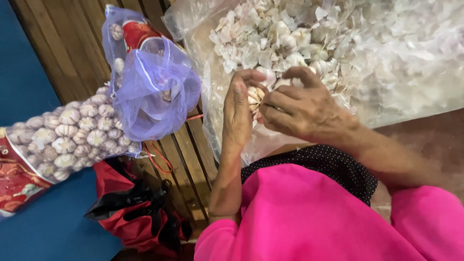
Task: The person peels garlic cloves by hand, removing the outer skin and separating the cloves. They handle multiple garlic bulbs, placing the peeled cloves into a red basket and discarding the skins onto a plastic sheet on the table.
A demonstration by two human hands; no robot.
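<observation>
Both hands pinch one small white papery garlic bulb. The left hand grips at its nine o'clock, the right hand at three.

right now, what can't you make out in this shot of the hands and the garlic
- Garlic bulb, head view: mostly covered by the left hand and right hand; how far it is peeled cannot be told.
- Clear plastic sheet of skins: cut off by the top and right edges.
- Mesh bag of bulbs: its lower end runs off the left edge.
- Purple net bag: contents blurred by the netting.
- Each hand's grip: fingertips hidden behind the bulb.
</observation>
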